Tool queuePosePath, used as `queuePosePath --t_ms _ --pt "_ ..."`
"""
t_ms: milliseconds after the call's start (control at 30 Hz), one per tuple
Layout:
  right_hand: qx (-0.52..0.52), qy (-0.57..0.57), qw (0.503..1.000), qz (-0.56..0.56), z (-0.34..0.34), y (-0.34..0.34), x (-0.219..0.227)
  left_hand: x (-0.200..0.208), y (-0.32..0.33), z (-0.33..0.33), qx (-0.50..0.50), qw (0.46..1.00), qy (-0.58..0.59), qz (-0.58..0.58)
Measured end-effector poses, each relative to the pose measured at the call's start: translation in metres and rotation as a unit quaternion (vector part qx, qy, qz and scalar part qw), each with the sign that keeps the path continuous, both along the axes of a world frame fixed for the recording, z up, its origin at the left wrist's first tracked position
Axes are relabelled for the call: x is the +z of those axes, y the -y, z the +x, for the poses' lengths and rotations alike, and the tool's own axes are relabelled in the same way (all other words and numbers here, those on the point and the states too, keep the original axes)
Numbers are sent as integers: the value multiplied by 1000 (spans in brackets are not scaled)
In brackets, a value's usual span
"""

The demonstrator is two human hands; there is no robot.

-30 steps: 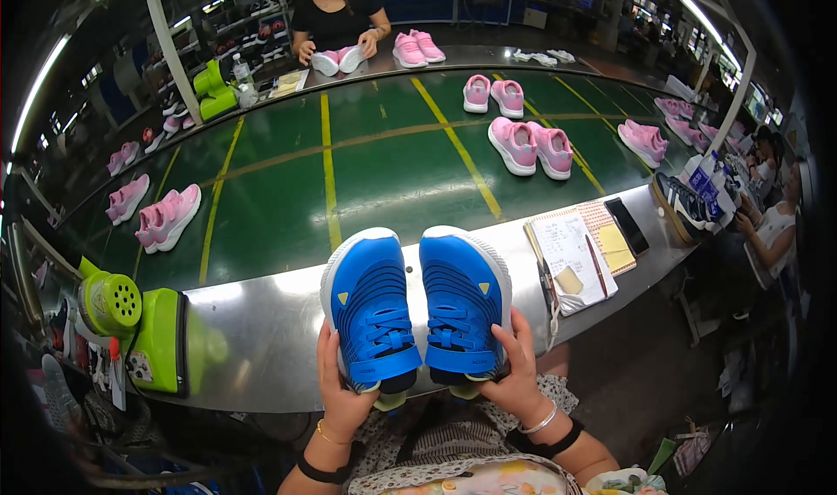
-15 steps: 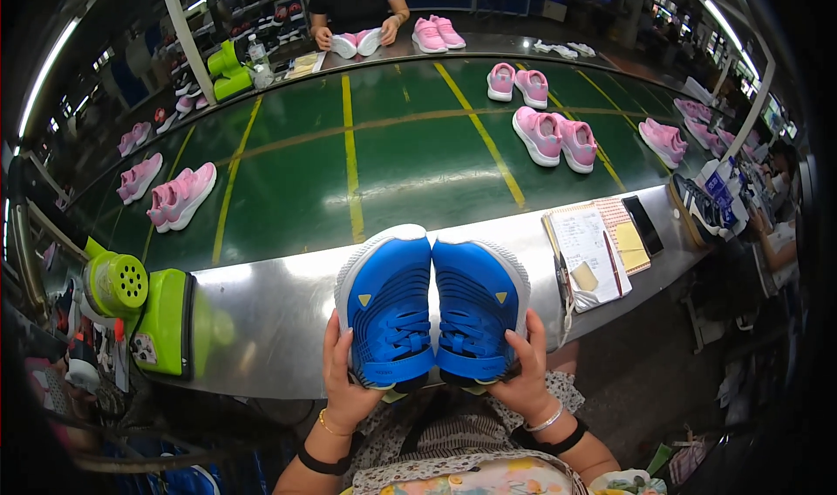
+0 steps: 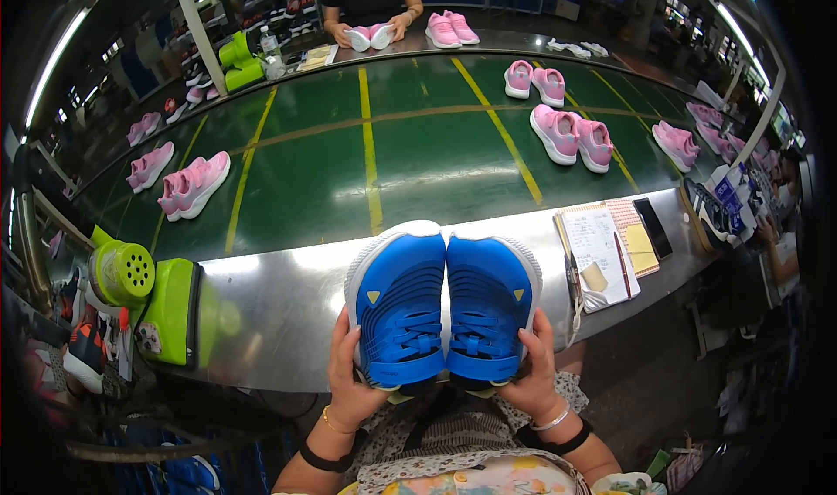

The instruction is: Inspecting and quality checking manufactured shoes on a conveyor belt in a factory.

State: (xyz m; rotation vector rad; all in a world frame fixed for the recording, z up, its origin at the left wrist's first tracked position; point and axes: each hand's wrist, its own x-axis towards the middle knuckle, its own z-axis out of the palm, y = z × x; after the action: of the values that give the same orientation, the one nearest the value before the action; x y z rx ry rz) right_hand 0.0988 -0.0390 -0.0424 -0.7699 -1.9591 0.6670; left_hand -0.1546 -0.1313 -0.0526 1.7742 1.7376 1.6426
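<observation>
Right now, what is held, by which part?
Your left hand holds a blue strapped sneaker, your right hand its mate, each by the outer side near the heel.

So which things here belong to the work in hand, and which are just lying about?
In hand:
left blue shoe, held by the left hand
right blue shoe, held by the right hand

Apparently just lying about, untouched by these hands:
notebook
pen
dark phone
bright green device
pink shoes on the green surface
</observation>
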Motion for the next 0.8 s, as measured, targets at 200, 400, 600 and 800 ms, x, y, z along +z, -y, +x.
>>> queuePosePath --t_ms 200,400,600,800 --pt "8 -8 1000 -14 0 0 -6 -2 2 -2 7 1000 6 -7" --pt "34 -47 996 -73 2 -9 -1 -1 -2 -8 -6 997 72 -30" --pt "68 -37 992 -96 13 -19 12 18 -12 -43 -12 895 356 -267" --pt "143 -77 977 -137 17 -24 22 57 -25 -39 128 978 -62 -152"
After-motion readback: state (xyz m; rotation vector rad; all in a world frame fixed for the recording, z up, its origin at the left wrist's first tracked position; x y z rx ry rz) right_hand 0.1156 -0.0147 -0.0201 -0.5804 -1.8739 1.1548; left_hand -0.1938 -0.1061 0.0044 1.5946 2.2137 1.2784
